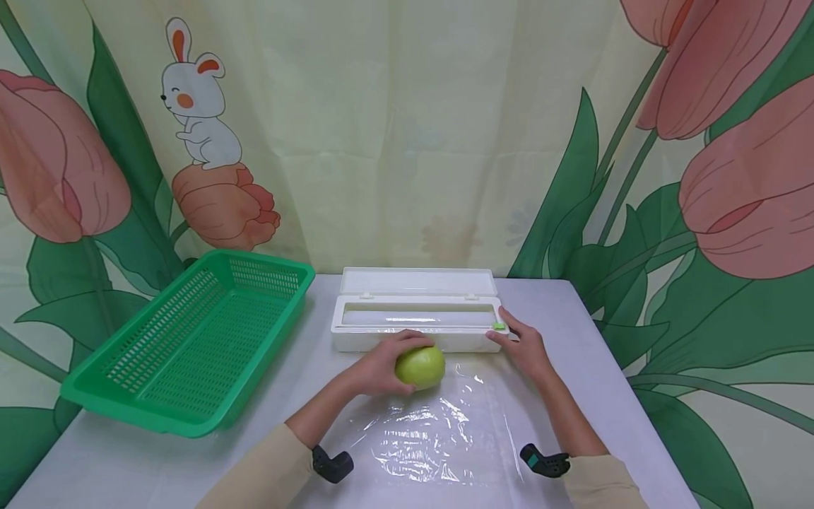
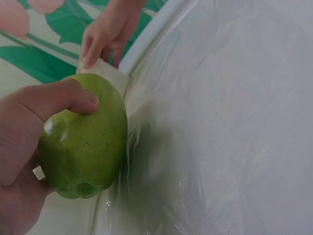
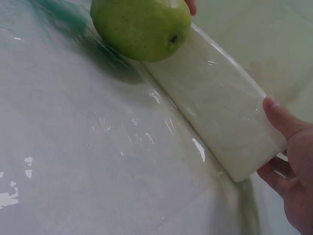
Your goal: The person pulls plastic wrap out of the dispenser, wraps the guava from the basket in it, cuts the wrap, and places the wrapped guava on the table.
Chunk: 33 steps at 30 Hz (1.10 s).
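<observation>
My left hand (image 1: 386,363) grips a smooth green apple (image 1: 420,367) from its left side, thumb and fingers curled round it. The apple hangs close over the clear plastic film (image 1: 432,438), casting a shadow on it in the left wrist view. Behind it stands a long white cling film dispenser (image 1: 407,339) with its lid (image 1: 416,281) raised and a roll (image 1: 413,316) inside. My right hand (image 1: 523,346) holds the dispenser's right end, thumb on one side and fingers on the other, beside a small green slider (image 1: 499,326).
A green perforated plastic basket (image 1: 254,385) stands on the left of the white-covered table (image 1: 152,466). Film spreads from the dispenser toward the front edge. A curtain (image 1: 394,141) printed with tulips and a rabbit hangs behind the table.
</observation>
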Available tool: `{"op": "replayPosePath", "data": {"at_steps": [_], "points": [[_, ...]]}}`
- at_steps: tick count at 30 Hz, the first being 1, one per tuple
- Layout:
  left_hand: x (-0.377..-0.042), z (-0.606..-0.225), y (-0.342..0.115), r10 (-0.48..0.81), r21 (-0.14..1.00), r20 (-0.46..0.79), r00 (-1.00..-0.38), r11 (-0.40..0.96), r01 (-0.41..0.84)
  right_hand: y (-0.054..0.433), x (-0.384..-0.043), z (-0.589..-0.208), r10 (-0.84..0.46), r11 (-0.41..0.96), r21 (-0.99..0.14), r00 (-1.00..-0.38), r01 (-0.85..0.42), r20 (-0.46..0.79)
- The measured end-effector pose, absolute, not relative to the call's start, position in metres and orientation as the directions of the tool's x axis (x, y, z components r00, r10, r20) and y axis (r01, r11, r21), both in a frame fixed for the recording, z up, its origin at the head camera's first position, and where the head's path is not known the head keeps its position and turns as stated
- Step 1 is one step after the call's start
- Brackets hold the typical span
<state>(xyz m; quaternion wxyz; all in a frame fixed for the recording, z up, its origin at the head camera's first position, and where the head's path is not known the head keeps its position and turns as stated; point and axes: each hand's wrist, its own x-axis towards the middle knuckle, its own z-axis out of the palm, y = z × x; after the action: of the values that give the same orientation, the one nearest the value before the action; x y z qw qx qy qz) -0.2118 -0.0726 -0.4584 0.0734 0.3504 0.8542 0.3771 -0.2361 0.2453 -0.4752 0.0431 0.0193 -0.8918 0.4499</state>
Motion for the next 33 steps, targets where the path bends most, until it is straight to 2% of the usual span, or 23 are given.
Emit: {"op": "replayPosePath", "data": {"at_steps": [6,12,20,33], "points": [[-0.2125,-0.4622,-0.0699,0.66,0.675,0.124,-0.741,0.491,0.551,0.2451,-0.2352,-0.475,0.009,0.588,-0.806,-0.996,-0.064,0.086],[-0.212,-0.4637,-0.0684,0.661,0.662,0.179,-0.729,0.467,0.586,0.2456,-0.2346,-0.4758,0.002,0.573,-0.818,-0.998,-0.053,0.067],[-0.208,-0.4594,-0.0705,0.612,0.67,0.182,-0.77,0.495,0.552,0.2467,-0.2359,-0.4777,0.011,0.572,-0.82,-0.999,-0.036,0.051],[-0.2048,-0.4564,-0.0763,0.579,0.679,0.189,-0.793,0.506,0.531,0.2465,-0.2358,-0.4778,0.017,0.564,-0.825,-0.999,-0.024,0.041]]}}
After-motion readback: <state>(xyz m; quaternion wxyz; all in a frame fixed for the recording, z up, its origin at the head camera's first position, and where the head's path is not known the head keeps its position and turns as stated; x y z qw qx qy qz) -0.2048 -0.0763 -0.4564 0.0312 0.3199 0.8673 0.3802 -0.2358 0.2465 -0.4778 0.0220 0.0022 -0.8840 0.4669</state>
